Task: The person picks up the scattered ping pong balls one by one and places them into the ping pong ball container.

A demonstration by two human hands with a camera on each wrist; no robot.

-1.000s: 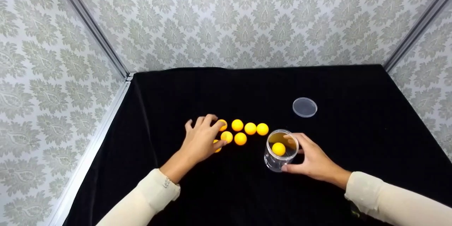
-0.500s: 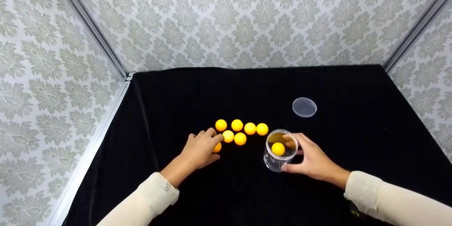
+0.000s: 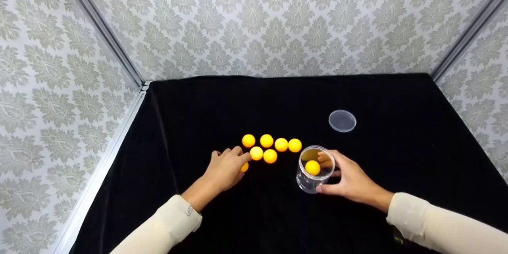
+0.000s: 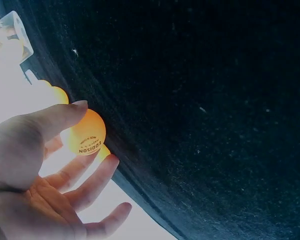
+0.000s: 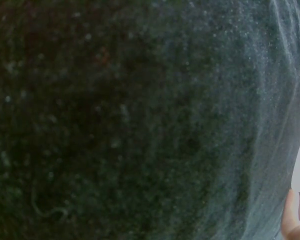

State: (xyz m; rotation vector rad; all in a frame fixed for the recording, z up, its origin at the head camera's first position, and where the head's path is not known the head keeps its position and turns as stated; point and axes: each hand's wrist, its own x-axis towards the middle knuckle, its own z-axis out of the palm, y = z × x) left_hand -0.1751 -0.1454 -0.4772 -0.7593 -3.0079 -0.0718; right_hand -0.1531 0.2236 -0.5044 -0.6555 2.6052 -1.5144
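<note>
My left hand (image 3: 225, 170) pinches an orange ping-pong ball (image 4: 87, 132) between thumb and fingers, low over the black cloth. Dark print shows on the ball in the left wrist view. In the head view the hand covers much of that ball. Several more ping-pong balls (image 3: 270, 156) lie to its right and just beyond it. My right hand (image 3: 355, 178) grips a clear, lidless plastic jar (image 3: 306, 182) from its right side, thumb at the front. The jar is tilted, and a single ball (image 3: 312, 168) shows inside it.
A clear round lid (image 3: 342, 121) lies behind the jar, toward the back right. Black cloth (image 3: 222, 107) covers the table. Patterned wall panels (image 3: 274, 24) stand at the back and both sides. The right wrist view shows mostly cloth, with fingers (image 5: 289, 220) at its lower right.
My left hand has drawn back toward me from the far-left ball and closed on the nearest one. The right hand and the jar have stayed in place.
</note>
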